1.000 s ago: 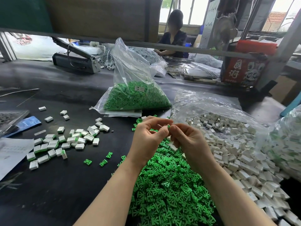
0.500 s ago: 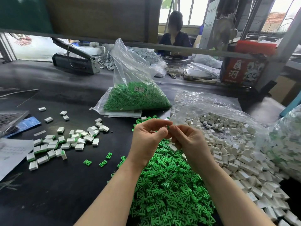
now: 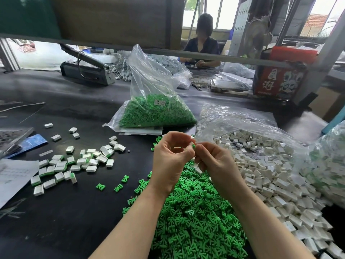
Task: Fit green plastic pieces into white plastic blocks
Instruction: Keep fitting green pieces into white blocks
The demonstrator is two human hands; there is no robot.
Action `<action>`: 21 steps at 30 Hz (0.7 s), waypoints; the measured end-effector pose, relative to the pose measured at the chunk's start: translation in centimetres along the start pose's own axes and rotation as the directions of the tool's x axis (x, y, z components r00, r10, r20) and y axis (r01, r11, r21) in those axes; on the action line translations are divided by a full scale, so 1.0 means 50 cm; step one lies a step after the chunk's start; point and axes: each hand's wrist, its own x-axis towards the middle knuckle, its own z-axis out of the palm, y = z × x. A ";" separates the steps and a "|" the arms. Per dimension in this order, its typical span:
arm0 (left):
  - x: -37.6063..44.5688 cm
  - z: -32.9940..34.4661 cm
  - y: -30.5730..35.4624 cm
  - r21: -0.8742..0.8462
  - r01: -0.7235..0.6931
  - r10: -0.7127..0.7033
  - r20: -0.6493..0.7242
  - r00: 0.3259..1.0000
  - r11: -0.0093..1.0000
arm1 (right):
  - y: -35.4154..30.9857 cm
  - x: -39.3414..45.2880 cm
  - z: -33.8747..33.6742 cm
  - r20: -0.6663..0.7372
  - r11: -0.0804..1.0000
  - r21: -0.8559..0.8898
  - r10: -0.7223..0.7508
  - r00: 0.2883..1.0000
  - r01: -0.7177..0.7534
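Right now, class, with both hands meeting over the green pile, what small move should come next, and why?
Probably press the green piece further into the white block. The left hand pinches the block, the right hand pinches the piece at its edge, and green still shows between the fingertips, so it looks not fully seated.

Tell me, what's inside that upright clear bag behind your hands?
The clear bag holds green plastic pieces filling its bottom, with a small white label. Its upper part looks empty; anything buried deeper is hidden.

A red box [image 3: 280, 81] at the counter's far right bears large white Chinese characters, "國潮"; a small white label [image 3: 160, 103] on the green-filled bag carries print too small to read.
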 end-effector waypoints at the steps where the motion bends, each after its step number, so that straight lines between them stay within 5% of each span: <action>1: 0.000 0.001 0.000 0.003 0.000 0.000 -0.003 1.000 1.000 | 0.001 0.001 0.000 0.000 1.000 0.007 -0.004 1.000 0.004; 21: -0.005 0.001 -0.001 0.177 -0.139 0.146 -0.025 0.989 0.974 | 0.005 0.000 0.001 0.091 1.000 0.003 0.015 0.996 -0.016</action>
